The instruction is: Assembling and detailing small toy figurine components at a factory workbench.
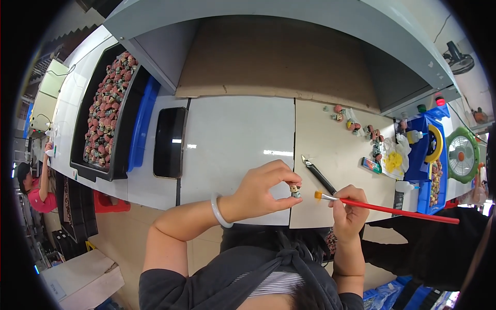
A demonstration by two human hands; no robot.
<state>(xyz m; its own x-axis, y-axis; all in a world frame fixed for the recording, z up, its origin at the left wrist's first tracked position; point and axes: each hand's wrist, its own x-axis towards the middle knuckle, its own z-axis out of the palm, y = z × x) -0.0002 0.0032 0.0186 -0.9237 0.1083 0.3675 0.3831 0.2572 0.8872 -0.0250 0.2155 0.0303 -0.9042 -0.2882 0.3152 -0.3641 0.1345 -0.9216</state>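
– Knotted dark top (pixel 290 256) sits nearest the camera, behind both hands. Our left hand (pixel 258 191) pinches the figurine (pixel 295 191), thumb against fingertips. Our right hand (pixel 349 209) grips the brush (pixel 387 208), bristles (pixel 318 195) just right of the figurine, not touching it.

– What bites us first?

– A slip. Tiny part, fingertip hold only. Loosen up or push hard with the bristles and we could lose it. Front edge of the white panel (pixel 232 134) is near, on our side of the left hand, so a drop could go over.

– Bristles look yellow-orange. Wet?

– Can't tell. If so, a stray stroke marks our fingertips.

– And the knife (pixel 321 176)?

– Ahead, between the hands, handle end near the right knuckles. Blade looks out, pointing away. A low forward reach could knock it or nick us.

– Room?

– Tight on the right. Brush tail runs well right of the right hand, toward the black bottle (pixel 399 196) and blue bin (pixel 424 195); a wide swing could clip either. Loose figurines (pixel 374 134) lie ahead-right. Best room: ahead of the left hand, where the panel runs to the brown board (pixel 279 62). Phone (pixel 170 142) bounds us left.
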